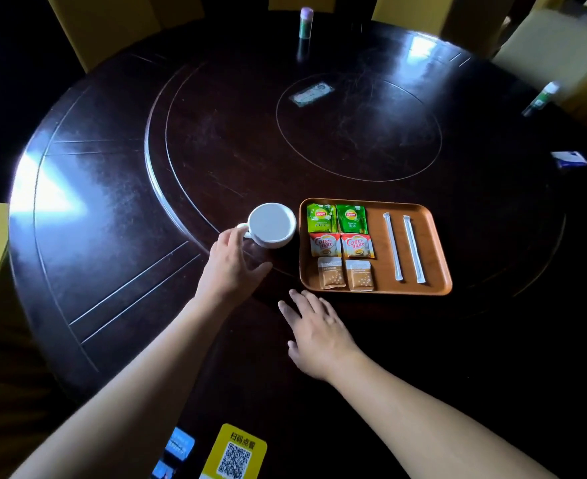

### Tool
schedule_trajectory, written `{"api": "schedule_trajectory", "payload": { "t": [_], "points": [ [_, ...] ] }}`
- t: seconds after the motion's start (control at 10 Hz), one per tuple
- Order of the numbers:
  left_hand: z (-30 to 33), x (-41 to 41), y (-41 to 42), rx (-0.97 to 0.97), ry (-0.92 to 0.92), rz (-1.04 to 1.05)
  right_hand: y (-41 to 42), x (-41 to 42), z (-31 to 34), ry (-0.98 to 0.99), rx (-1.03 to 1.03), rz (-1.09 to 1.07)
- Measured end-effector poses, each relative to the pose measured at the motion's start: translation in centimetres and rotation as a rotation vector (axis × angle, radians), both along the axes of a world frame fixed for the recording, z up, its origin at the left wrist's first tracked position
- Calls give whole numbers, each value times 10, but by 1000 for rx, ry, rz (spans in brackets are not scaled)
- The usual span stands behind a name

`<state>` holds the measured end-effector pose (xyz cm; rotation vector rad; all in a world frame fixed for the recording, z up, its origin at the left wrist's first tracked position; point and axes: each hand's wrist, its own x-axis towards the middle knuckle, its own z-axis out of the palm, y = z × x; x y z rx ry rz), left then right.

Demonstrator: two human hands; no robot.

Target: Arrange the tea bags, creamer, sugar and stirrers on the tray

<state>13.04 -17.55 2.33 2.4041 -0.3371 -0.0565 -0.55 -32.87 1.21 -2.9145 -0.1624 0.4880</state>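
Nearest lay a yellow QR card (235, 452) on the dark round table (112, 209). Yellow chairs (105, 25) stood around it. The right hand (314, 335) hovered with fingers spread, grasping nothing. The left hand (233, 262) touched the white cup (272, 224) handle; whether it gripped, I cannot tell. Tea bags (337, 217), creamer (341, 244), sugar (345, 273) and stirrers (404, 247) lay on the orange tray (440, 257).

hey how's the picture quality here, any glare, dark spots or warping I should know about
Head view: bright window glare on the table at left and far right; near edge and corners fall into deep shadow; wide-angle lens bends the table rim; far bottle is soft; tray and packets are evenly lit and sharp.
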Motion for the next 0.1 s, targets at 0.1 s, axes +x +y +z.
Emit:
{"api": "schedule_trajectory", "payload": {
  "t": [0.1],
  "points": [
    [-7, -43, 18, 31, 90, 35, -9, -22, 9, 25, 60, -13]
  ]
}}
